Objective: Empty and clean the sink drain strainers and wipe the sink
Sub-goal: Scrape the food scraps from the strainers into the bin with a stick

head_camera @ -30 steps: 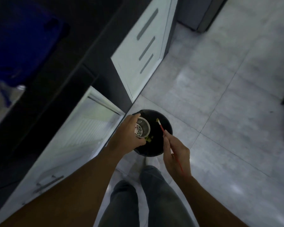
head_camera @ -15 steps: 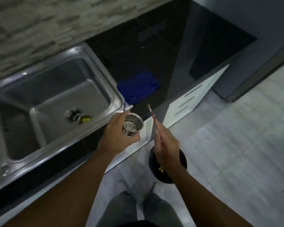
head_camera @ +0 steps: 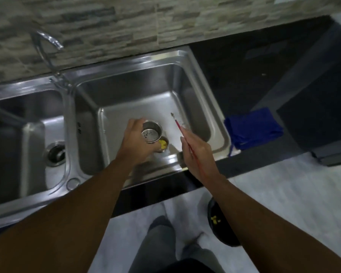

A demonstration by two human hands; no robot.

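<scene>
Head view: over the right basin of the sink (head_camera: 126,62), the left hand (head_camera: 135,140) grips an empty steel strainer (head_camera: 151,133), fingers curled round its wall, just above a second strainer (head_camera: 163,145) holding yellow scraps low in the basin. The right hand (head_camera: 195,152) pinches a thin red stick (head_camera: 178,125), its tip pointing far. A blue cloth (head_camera: 252,129) lies on the desk (head_camera: 234,62) just right of the sink.

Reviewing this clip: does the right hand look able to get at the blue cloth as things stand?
Probably yes: the blue cloth lies on the counter just right of the sink, with nothing between it and the right hand. But that hand holds a red brush, so gripping may be awkward.
</scene>
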